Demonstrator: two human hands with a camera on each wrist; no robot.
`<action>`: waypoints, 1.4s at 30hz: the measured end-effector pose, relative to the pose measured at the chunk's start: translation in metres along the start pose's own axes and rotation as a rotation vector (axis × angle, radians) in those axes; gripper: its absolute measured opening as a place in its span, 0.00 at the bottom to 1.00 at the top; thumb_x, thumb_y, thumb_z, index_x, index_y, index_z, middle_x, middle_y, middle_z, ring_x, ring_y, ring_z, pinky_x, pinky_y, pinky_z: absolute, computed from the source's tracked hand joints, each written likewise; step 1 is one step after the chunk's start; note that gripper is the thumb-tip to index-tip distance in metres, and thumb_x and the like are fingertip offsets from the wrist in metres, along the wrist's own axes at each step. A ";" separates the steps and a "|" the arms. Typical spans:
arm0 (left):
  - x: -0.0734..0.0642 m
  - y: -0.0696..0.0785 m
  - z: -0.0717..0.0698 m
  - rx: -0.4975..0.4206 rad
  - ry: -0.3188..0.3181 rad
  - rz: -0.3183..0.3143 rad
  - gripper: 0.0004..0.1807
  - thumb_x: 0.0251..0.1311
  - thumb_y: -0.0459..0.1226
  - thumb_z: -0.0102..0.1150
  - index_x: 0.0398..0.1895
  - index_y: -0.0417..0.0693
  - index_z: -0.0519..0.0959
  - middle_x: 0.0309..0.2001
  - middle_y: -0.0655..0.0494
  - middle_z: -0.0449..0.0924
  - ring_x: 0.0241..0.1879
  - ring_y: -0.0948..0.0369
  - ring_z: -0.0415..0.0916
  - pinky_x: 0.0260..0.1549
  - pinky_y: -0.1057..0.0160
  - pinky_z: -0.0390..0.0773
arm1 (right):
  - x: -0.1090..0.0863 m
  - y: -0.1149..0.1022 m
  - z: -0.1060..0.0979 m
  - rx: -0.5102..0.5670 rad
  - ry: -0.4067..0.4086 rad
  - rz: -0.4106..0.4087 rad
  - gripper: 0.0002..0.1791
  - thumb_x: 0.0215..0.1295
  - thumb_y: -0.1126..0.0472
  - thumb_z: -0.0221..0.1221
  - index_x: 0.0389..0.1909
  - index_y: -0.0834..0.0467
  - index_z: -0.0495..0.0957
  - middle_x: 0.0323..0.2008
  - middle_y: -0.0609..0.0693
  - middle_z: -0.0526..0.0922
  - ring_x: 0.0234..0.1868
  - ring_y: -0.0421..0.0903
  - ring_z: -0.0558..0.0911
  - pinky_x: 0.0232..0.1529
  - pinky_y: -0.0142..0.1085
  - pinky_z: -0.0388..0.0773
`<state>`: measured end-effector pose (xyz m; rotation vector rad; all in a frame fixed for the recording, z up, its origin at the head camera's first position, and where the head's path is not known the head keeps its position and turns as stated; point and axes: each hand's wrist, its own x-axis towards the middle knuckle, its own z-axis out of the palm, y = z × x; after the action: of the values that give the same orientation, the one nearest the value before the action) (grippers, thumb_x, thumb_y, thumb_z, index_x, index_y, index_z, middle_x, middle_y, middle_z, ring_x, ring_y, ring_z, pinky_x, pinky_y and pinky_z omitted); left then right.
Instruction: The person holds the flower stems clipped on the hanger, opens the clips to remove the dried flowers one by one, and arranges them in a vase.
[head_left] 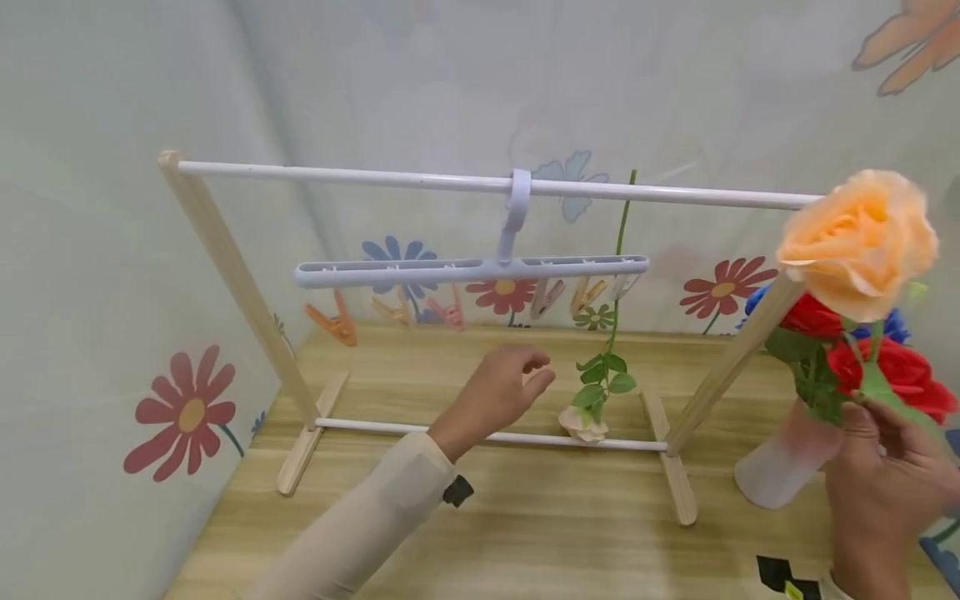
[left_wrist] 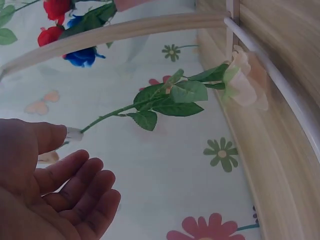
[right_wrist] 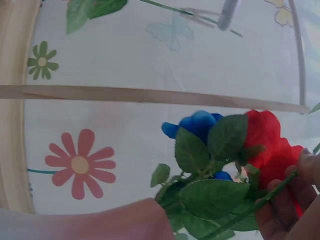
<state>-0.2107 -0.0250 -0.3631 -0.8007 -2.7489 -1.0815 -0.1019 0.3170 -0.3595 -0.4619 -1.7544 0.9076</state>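
My right hand pinches the green stem of a peach-orange artificial rose, raised in front of the vase at the right. My left hand is held below the hanger, its fingers loosely bent with nothing in them. Just right of it, a pale rose hangs head down, its stem in a whitish clip at the right end of the grey-blue clip hanger. Bloom and leaves of that rose also show past my left fingers in the left wrist view.
The hanger hooks over the white top bar of a wooden rack. Other clips, such as an orange one, dangle from it. A pink-white vase with red roses and blue flowers stands right of the rack.
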 end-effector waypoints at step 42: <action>0.081 0.022 0.070 -0.437 0.053 -0.216 0.24 0.71 0.46 0.60 0.68 0.52 0.74 0.60 0.56 0.83 0.60 0.57 0.81 0.60 0.58 0.80 | 0.047 0.053 -0.004 -0.399 -0.134 0.287 0.19 0.75 0.61 0.48 0.59 0.63 0.79 0.47 0.58 0.82 0.28 0.17 0.54 0.28 0.19 0.52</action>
<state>-0.2613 0.0698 -0.3807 -0.5041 -2.6327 -1.7567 -0.1216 0.3840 -0.3696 -0.9497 -2.0351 0.7964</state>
